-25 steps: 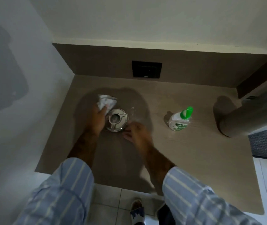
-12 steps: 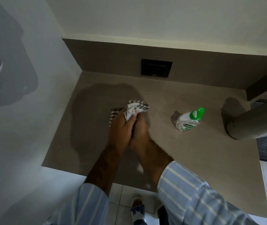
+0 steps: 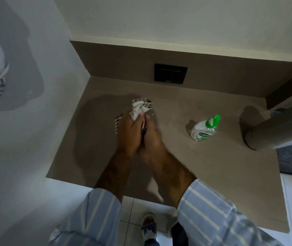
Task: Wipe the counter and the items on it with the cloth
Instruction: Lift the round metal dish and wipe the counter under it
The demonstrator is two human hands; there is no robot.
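My left hand (image 3: 129, 134) and my right hand (image 3: 153, 139) are pressed together above the brown counter (image 3: 212, 166), left of its middle. The white cloth with dark stripes (image 3: 139, 106) bunches out past my fingertips, and a striped corner hangs left of my left hand. My left hand grips the cloth. Between my palms only a thin dark sliver of the round metal dish (image 3: 143, 129) shows; the rest is hidden. The counter under my hands lies in shadow.
A clear bottle with a green cap (image 3: 202, 132) lies on the counter to the right. A grey cylinder (image 3: 274, 132) reaches over the right edge. A black socket (image 3: 171, 73) sits in the back panel. A white wall closes the left side.
A second ago the metal dish sat on the counter between my hands. Both hands have since closed around it with the cloth and lifted it; the last half second shows almost no movement.
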